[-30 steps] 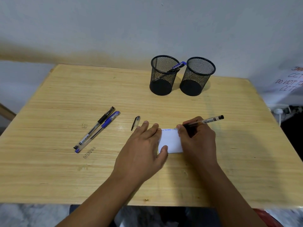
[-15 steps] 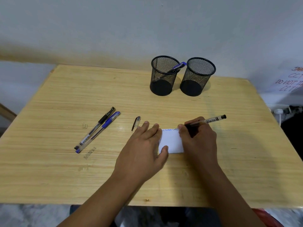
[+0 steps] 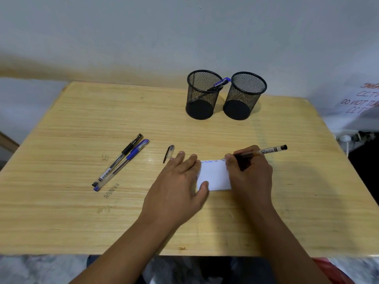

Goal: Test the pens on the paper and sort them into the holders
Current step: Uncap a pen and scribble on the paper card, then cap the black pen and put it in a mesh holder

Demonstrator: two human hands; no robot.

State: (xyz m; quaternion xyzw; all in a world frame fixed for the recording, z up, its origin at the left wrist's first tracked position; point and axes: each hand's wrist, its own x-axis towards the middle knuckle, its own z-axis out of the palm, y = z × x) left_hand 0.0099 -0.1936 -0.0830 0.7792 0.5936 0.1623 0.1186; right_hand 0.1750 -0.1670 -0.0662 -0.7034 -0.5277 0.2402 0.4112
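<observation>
Pens-wise, the clear black-capped pen (image 3: pixel 264 151) is pinched in the right hand (image 3: pixel 249 173) writing on the small white paper (image 3: pixel 214 175), left hand (image 3: pixel 180 185) flat pinning it to the desk (image 3: pixel 82 222).

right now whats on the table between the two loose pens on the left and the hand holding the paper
A loose pen cap lies there, just off the left hand and apart from the two pens, as the head view shows.

My white paper slip (image 3: pixel 214 175) bears blue writing; two black mesh holders (image 3: pixel 202 95) stand on my pale wood-grain table (image 3: pixel 82 119).
</observation>
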